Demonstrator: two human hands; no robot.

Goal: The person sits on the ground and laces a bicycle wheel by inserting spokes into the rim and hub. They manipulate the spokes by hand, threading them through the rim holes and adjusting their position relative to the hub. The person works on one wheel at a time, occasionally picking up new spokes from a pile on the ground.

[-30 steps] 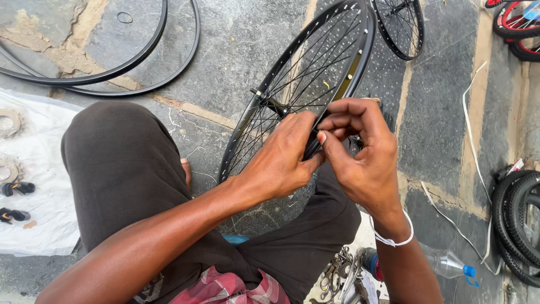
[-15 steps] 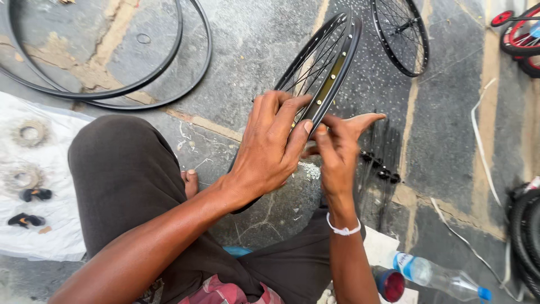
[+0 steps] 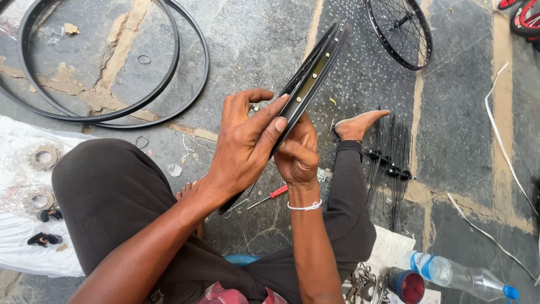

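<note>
Even soft daylight, faint shadows, sharp focus throughout, slight wide-angle stretch at edges

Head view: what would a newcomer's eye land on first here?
First, the black wheel rim held edge-on at centre, gripped between the left hand and the right hand. Next, two bare black rims lying on the stone floor at upper left. A red-handled screwdriver lies on the floor just below the hands, and a bundle of black spokes lies to the right, near the bare foot.

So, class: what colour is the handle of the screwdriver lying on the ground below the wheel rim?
Red. The screwdriver handle shows clearly in the head view.
</note>
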